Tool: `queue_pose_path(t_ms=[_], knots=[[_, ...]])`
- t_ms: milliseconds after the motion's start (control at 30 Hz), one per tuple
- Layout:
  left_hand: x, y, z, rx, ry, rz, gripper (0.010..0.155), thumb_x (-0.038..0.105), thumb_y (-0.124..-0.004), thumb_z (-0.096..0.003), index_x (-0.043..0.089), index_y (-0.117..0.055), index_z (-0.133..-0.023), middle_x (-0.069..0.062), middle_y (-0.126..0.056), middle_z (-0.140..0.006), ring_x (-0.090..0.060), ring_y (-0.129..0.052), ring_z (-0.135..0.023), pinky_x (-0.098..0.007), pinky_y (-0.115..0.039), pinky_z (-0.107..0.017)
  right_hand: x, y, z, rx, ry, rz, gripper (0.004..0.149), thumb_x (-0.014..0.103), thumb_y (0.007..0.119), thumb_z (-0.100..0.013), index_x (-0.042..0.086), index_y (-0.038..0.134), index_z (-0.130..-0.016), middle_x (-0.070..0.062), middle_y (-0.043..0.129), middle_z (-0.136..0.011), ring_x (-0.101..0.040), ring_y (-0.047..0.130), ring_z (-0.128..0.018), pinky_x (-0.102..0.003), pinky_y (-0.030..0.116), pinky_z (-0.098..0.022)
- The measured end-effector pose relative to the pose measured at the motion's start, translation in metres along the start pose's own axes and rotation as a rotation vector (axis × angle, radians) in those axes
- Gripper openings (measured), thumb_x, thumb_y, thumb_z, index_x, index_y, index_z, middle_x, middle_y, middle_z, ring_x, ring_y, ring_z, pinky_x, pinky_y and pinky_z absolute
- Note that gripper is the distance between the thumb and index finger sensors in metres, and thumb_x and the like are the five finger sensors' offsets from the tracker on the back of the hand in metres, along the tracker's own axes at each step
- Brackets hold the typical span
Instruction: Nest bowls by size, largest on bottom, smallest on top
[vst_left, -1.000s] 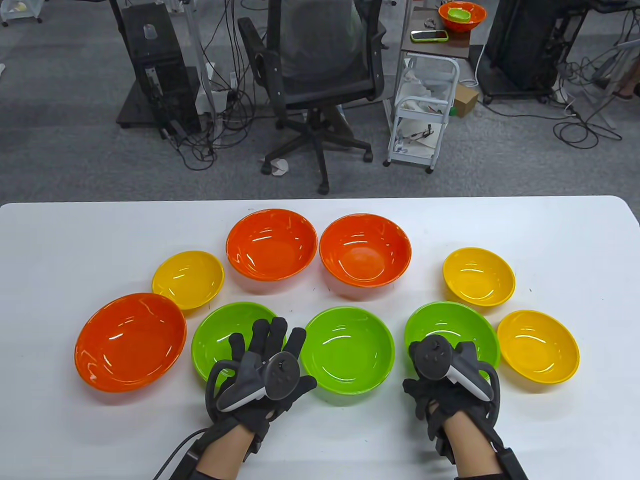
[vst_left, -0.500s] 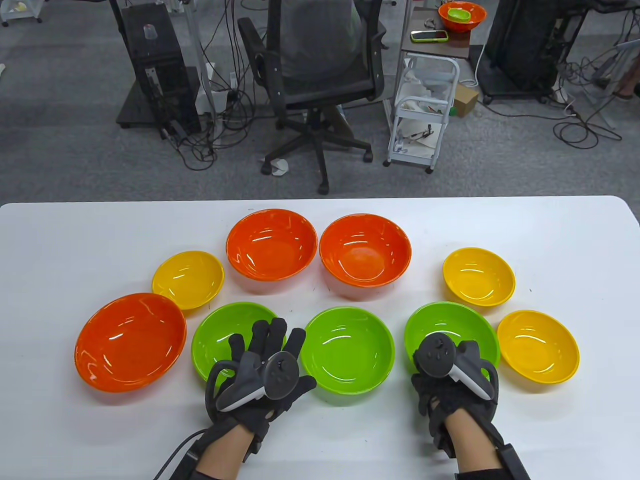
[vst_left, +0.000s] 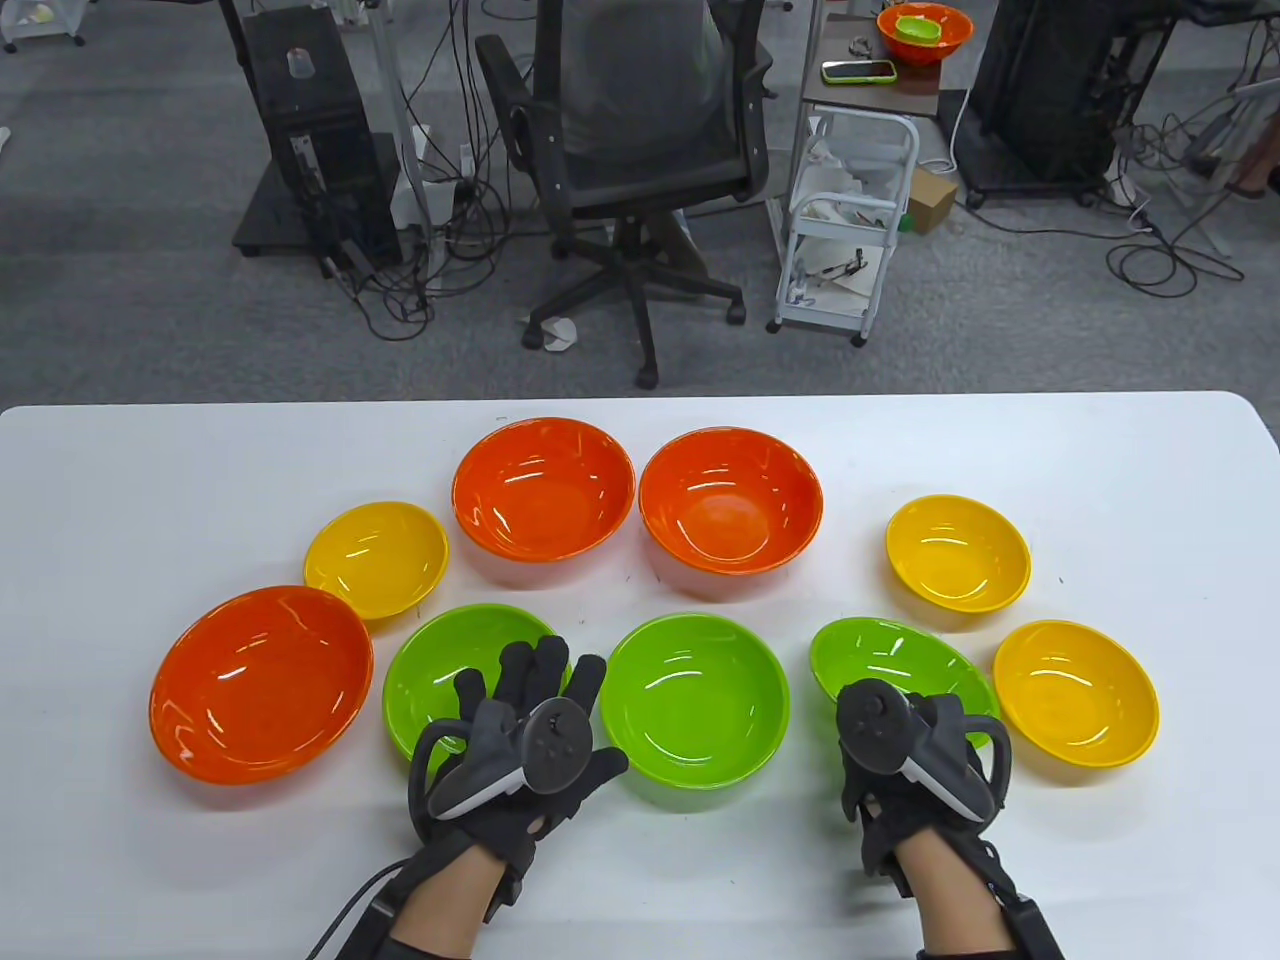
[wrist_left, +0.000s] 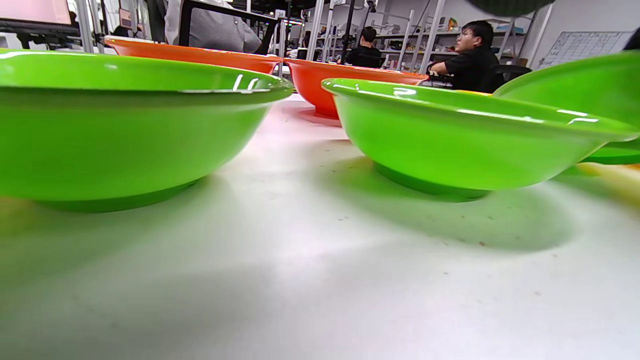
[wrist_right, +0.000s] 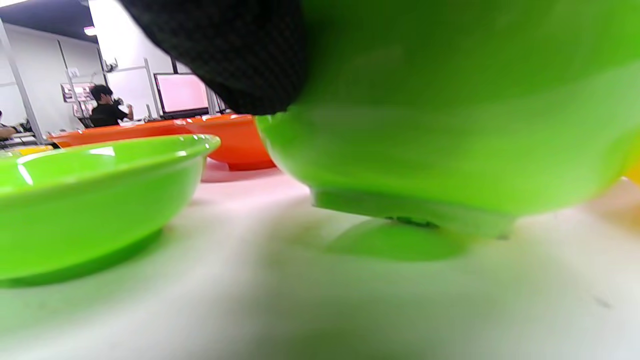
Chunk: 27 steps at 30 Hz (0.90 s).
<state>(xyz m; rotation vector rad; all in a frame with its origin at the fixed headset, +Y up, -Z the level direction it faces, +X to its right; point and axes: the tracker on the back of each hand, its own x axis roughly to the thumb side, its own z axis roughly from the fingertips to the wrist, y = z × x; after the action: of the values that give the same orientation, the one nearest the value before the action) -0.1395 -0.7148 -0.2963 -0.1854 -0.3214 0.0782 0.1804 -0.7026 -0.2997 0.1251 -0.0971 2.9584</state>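
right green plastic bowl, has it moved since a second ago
Yes: the right green plastic bowl has tipped, near edge lifted by the right hand, far rim dropping away from the yellow bowl.

No legible text or labels

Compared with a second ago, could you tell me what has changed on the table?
The right hand has gripped the right green bowl at its near rim and tipped it, near side up. The left hand still rests over the left green bowl. All other bowls are unmoved.
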Motion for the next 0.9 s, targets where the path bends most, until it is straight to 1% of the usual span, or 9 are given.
queue_pose_path(t_ms=[233,367,467,500,600,733,800,867,900], knots=[[-0.007,-0.002,-0.006,-0.005,0.031,-0.060,0.087,0.068,-0.058,-0.0477,0.029,-0.022,-0.117,-0.016,-0.015,-0.124,-0.049,-0.021,-0.114,-0.078,-0.023,-0.072,0.000,-0.011,0.005,-0.095,-0.045,-0.077,0.042,0.020,0.087,-0.044,0.003,0.082,-0.082,-0.018,0.091,-0.068,-0.042,0.092,-0.053,-0.059,0.075,-0.046],[-0.014,-0.002,-0.007,-0.005,0.040,-0.025,0.086,0.067,-0.058,-0.0476,0.029,-0.023,-0.117,-0.016,-0.016,-0.124,-0.049,-0.022,-0.114,-0.078,-0.023,-0.071,0.002,-0.019,0.005,-0.169,-0.078,-0.090,0.041,0.020,0.087,-0.044,0.004,0.083,-0.081,-0.018,0.092,-0.069,-0.043,0.091,-0.056,-0.062,0.073,-0.049],[-0.017,-0.001,-0.006,0.001,0.041,-0.012,0.086,0.067,-0.058,-0.0477,0.029,-0.024,-0.117,-0.016,-0.016,-0.124,-0.050,-0.022,-0.114,-0.078,-0.024,-0.071,0.003,-0.022,0.001,-0.232,-0.108,-0.100,0.040,0.019,0.087,-0.044,0.005,0.083,-0.081,-0.018,0.092,-0.071,-0.044,0.090,-0.058,-0.065,0.069,-0.054],[-0.018,0.000,-0.006,0.004,0.039,-0.007,0.086,0.067,-0.058,-0.0477,0.029,-0.024,-0.117,-0.016,-0.016,-0.124,-0.050,-0.022,-0.114,-0.078,-0.024,-0.071,0.004,-0.024,-0.002,-0.255,-0.125,-0.099,0.040,0.019,0.087,-0.044,0.006,0.084,-0.081,-0.017,0.092,-0.072,-0.044,0.089,-0.060,-0.067,0.066,-0.057],[-0.019,0.002,-0.005,0.014,0.035,0.005,0.086,0.067,-0.058,-0.0477,0.029,-0.024,-0.117,-0.016,-0.016,-0.124,-0.050,-0.022,-0.114,-0.078,-0.024,-0.071,0.008,-0.030,-0.011,-0.314,-0.160,-0.107,0.039,0.019,0.087,-0.044,0.007,0.085,-0.081,-0.016,0.093,-0.072,-0.045,0.089,-0.062,-0.068,0.064,-0.060],[-0.020,0.004,-0.003,0.024,0.031,0.019,0.086,0.067,-0.058,-0.0478,0.029,-0.025,-0.117,-0.016,-0.016,-0.123,-0.050,-0.022,-0.114,-0.078,-0.024,-0.071,0.018,-0.038,-0.029,-0.343,-0.205,-0.119,0.039,0.019,0.087,-0.044,0.009,0.085,-0.082,-0.015,0.092,-0.075,-0.044,0.088,-0.065,-0.069,0.061,-0.062],[-0.020,0.006,-0.001,0.032,0.024,0.035,0.086,0.067,-0.058,-0.0480,0.029,-0.025,-0.117,-0.016,-0.016,-0.123,-0.050,-0.022,-0.114,-0.078,-0.024,-0.071,0.027,-0.043,-0.044,-0.352,-0.216,-0.114,0.039,0.019,0.087,-0.044,0.010,0.086,-0.082,-0.014,0.093,-0.075,-0.044,0.088,-0.067,-0.070,0.060,-0.063],[-0.019,0.008,0.001,0.042,0.016,0.041,0.085,0.067,-0.058,-0.0480,0.029,-0.025,-0.117,-0.017,-0.016,-0.123,-0.050,-0.022,-0.114,-0.078,-0.024,-0.071,0.033,-0.044,-0.054,-0.374,-0.235,-0.114,0.039,0.019,0.088,-0.043,0.010,0.087,-0.081,-0.014,0.094,-0.074,-0.044,0.088,-0.067,-0.070,0.060,-0.063],[-0.018,0.009,0.002,0.046,0.011,0.043,0.085,0.067,-0.058,-0.0481,0.029,-0.026,-0.117,-0.017,-0.016,-0.123,-0.050,-0.022,-0.114,-0.078,-0.024,-0.071,0.039,-0.045,-0.064,-0.381,-0.243,-0.113,0.039,0.020,0.088,-0.043,0.010,0.088,-0.081,-0.013,0.095,-0.074,-0.044,0.088,-0.068,-0.070,0.060,-0.063]])
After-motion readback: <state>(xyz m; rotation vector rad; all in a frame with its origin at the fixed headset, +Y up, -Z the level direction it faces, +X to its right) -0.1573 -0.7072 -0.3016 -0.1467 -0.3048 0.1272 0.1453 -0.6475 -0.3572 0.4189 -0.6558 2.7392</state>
